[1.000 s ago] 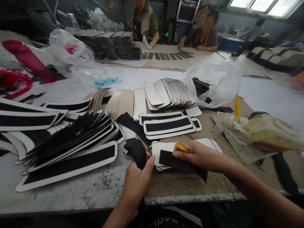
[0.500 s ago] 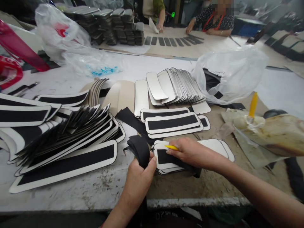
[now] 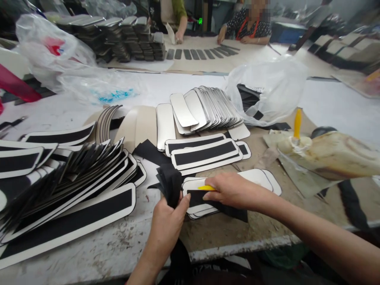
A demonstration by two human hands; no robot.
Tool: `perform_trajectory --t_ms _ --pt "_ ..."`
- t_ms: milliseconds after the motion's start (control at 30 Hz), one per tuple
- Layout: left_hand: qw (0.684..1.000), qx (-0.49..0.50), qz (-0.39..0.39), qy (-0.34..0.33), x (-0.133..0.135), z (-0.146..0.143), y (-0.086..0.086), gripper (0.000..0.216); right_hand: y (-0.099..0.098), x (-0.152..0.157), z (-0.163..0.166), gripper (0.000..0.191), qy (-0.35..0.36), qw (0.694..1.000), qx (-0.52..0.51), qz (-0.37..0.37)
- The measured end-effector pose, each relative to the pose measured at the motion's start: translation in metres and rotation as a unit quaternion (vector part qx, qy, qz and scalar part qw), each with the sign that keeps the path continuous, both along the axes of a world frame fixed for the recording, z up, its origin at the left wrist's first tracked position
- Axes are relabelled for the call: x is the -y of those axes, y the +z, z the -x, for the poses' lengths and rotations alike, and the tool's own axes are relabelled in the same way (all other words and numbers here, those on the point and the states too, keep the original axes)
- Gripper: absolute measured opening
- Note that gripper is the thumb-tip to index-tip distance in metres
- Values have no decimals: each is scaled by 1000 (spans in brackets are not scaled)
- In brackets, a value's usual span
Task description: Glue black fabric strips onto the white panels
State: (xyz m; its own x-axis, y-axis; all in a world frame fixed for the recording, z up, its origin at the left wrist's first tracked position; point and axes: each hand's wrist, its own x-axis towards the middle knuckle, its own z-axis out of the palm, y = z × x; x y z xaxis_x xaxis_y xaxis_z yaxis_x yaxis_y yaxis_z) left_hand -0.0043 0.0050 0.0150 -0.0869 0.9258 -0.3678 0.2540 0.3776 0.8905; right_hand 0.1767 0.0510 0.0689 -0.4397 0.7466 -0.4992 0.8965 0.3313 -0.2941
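My left hand (image 3: pixel 168 219) is closed around a folded bundle of black fabric strips (image 3: pixel 170 180), its thumb lying by the left end of a white panel (image 3: pixel 190 185). On that panel lies a black strip (image 3: pixel 194 198). My right hand (image 3: pixel 233 190) grips a slim yellow tool (image 3: pixel 206 188), whose tapered end points left; the rest is hidden in the fingers. That hand rests over the panel, and black material hangs out beneath it. Just behind are white-bordered panels with black centres (image 3: pixel 204 154).
A fanned heap of black-and-white panels (image 3: pixel 97 198) covers the left side. White panels (image 3: pixel 213 107) are stacked behind. Plastic bags (image 3: pixel 273 91) lie farther back. On the right, a stained container (image 3: pixel 341 154) has a yellow handle (image 3: pixel 297 122) standing beside it. Two people work at the far table.
The whole view has swung right, so the table things appear farther left. The black bundle in my left hand stands more upright. My right hand keeps the yellow tool over the panel.
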Motion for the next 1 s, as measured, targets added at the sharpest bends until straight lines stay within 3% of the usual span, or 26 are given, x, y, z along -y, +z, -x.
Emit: perform_trajectory --t_ms 167,300,567,1000 --pt "1000 4 22 3 3 6 1 37 12 28 -54 23 -101 994 36 -13" --pt "998 -16 52 28 3 9 6 38 7 41 -83 27 -175 982 54 -52" --pt "995 -14 74 59 4 12 -1 45 -1 34 -63 29 -210 956 177 -100" --pt "991 24 96 84 7 19 -18 45 -7 20 -59 25 -171 963 178 -110"
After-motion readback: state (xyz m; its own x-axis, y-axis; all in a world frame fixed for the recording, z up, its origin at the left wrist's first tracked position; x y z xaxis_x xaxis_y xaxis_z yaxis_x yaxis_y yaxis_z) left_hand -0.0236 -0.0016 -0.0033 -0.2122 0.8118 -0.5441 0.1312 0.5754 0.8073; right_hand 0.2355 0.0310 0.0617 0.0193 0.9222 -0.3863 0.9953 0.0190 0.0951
